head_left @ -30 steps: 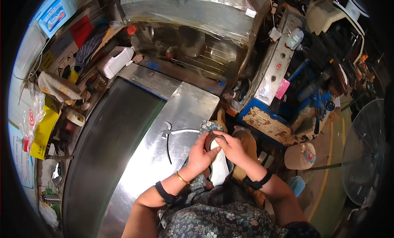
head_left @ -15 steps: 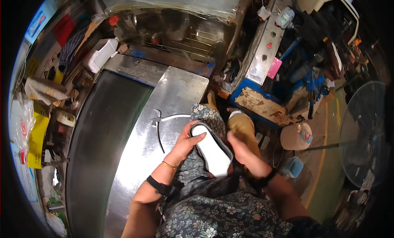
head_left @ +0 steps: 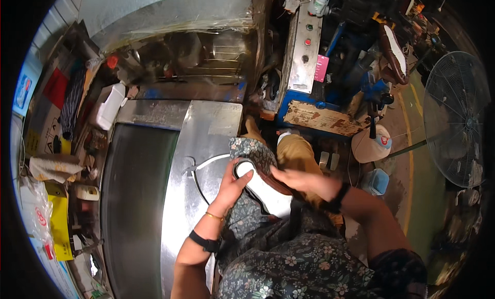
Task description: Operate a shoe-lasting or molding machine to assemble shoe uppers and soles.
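Observation:
A shoe (head_left: pixel 268 193) with a white underside and brown side rests sole-up over my lap, on the floral apron. My left hand (head_left: pixel 232 188) grips its rounded end, thumb pressed on the white underside. My right hand (head_left: pixel 304 183) lies along the brown side, fingers stretched out and slightly blurred; whether it presses or only skims the surface I cannot tell. To the left, pincers (head_left: pixel 193 168) with one white and one dark handle lie on the metal tabletop (head_left: pixel 214 123), close to my left hand.
A dark conveyor belt (head_left: pixel 139 196) runs at left. Ahead right stands a machine with a button panel (head_left: pixel 308 56); another brown shoe (head_left: pixel 394 54) is beyond it. A large fan (head_left: pixel 456 118), a beige rounded thing (head_left: pixel 371 144) and a blue tub (head_left: pixel 376 182) are at right.
My right hand has moved in from beside the shoe onto its brown side, and more of that side shows. My left hand keeps its hold. The whole view has shifted and turned.

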